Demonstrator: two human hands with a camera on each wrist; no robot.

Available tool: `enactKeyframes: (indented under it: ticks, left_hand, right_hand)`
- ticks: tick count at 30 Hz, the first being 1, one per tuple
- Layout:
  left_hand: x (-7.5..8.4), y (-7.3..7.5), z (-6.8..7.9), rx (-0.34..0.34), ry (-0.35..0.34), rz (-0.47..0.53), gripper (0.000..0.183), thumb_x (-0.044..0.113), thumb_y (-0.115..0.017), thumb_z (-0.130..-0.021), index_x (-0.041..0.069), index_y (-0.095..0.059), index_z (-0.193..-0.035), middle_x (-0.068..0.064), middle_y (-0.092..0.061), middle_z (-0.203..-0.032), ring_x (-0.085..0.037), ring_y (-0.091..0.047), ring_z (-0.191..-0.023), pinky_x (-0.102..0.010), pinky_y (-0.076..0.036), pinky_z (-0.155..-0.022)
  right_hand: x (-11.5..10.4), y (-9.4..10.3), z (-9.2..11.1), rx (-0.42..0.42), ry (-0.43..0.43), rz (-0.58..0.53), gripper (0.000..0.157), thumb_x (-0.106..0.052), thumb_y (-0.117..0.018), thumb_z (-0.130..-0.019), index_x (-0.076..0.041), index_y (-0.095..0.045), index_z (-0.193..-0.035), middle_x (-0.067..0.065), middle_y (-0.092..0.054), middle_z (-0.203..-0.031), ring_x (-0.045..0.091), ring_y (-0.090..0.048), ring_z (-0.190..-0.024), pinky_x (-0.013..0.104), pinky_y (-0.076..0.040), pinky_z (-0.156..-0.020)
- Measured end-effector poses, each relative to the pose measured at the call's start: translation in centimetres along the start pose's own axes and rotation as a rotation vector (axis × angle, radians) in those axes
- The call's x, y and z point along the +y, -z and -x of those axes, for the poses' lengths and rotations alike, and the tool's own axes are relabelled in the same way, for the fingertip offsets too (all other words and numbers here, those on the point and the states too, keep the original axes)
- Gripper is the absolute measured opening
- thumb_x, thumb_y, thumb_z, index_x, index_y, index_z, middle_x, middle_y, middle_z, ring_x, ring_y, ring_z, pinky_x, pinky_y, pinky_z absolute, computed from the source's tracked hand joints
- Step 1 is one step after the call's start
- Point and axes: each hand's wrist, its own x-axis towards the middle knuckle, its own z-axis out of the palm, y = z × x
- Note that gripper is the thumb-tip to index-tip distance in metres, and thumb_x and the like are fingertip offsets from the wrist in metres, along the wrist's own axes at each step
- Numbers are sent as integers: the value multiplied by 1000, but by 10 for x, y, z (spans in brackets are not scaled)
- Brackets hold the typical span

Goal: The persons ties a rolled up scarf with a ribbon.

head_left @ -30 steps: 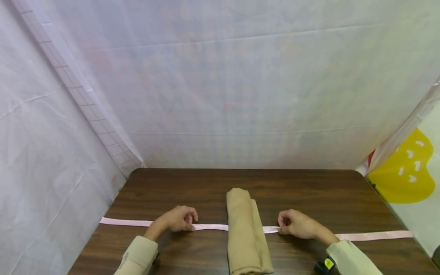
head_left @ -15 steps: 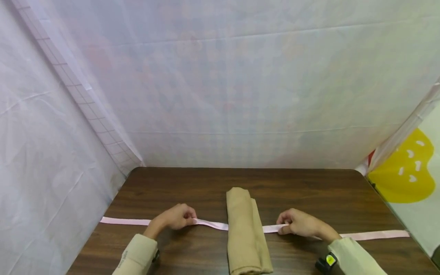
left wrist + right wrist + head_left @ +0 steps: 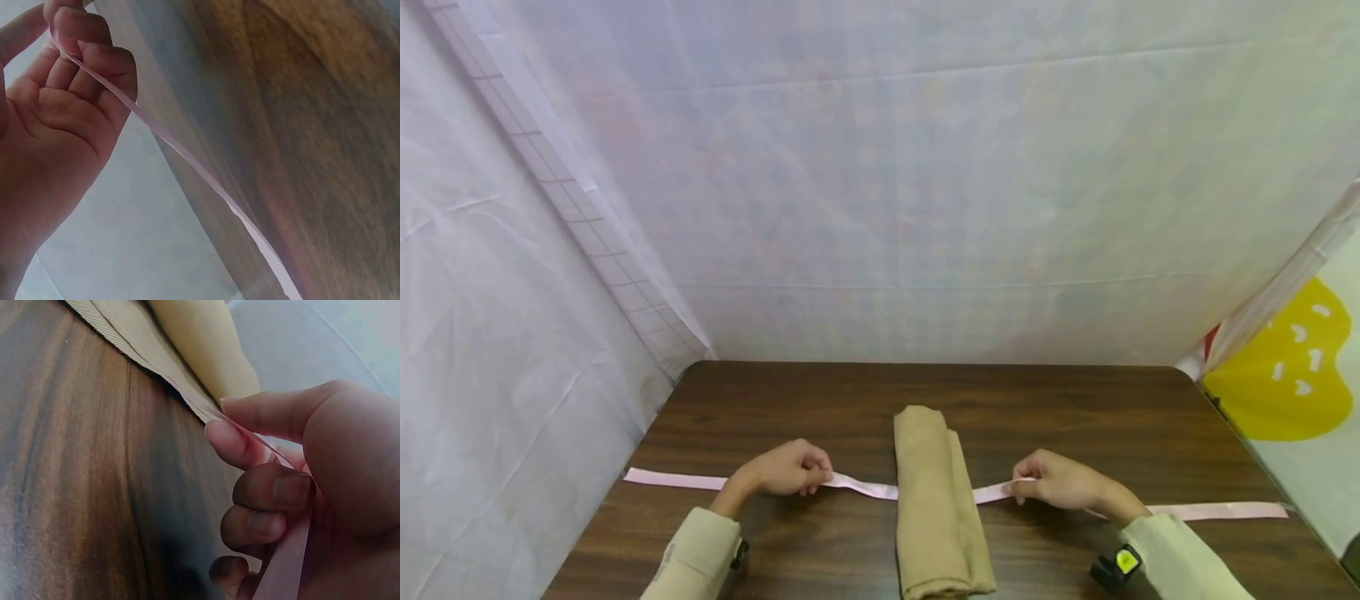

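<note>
A tan folded cloth, rolled into a long bundle, lies lengthwise on the dark wood table. Beneath it runs a pale pink ribbon that comes out on both sides; the stretch under the bundle is hidden. To the left of the cloth my left hand pinches the ribbon between thumb and fingers. On the other side, my right hand pinches the ribbon too, its other fingers curled as the right wrist view shows. Between each hand and the cloth the ribbon slopes upward to the fingertips.
The wood table has its far edge against a white hanging sheet. The ribbon's loose ends reach toward the table's left and right edges. A yellow shape with white marks shows beyond the right edge.
Both hands have lifted slightly, raising the ribbon beside the cloth. The ribbon's right end has slid a little inward from the table edge. The cloth has stayed in place.
</note>
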Motion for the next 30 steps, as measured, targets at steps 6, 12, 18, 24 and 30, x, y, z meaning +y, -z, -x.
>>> enactKeyframes:
  ticks: [6, 12, 18, 24, 30]
  left_hand:
    - [6, 4, 0, 3, -5, 22, 17, 13, -60, -97, 0, -69, -90, 4, -55, -63, -8, -51, -54, -20, -41, -50]
    - [9, 6, -3, 7, -13, 147, 21, 13, -59, -98, -6, -68, -94, 3, -53, -64, -7, -47, -55, -19, -38, -51]
    - [12, 6, -6, 6, -36, 254, 24, 12, -58, -98, -11, -65, -98, 3, -51, -65, -4, -43, -56, -18, -34, -51]
    - [20, 7, -8, 15, -75, 294, 26, 12, -57, -98, -13, -63, -101, 4, -49, -64, -7, -40, -55, -18, -32, -52]
    - [28, 5, -12, 9, -112, 381, 31, 12, -56, -99, -19, -58, -103, 4, -48, -66, -8, -40, -58, -18, -32, -54]
  right_hand:
    - [-5, 7, 2, -28, 26, -62, 25, -17, -62, -96, -3, -66, -75, -6, -50, -65, 1, -37, -57, 23, -30, -51]
    - [-9, 17, 2, -59, 80, -94, 22, -13, -59, -97, -3, -68, -79, -5, -52, -69, 1, -40, -64, 25, -33, -56]
    - [-15, 22, 2, -83, 94, -198, 22, -10, -57, -98, 4, -67, -84, -7, -50, -71, 2, -40, -66, 23, -35, -59]
    - [-22, 27, 2, -102, 99, -325, 25, -7, -55, -99, 15, -62, -90, -4, -58, -80, 6, -46, -74, 23, -39, -67]
    - [-27, 32, 1, -115, 144, -327, 28, -7, -53, -100, 20, -59, -95, -1, -48, -63, 1, -43, -60, 20, -37, -52]
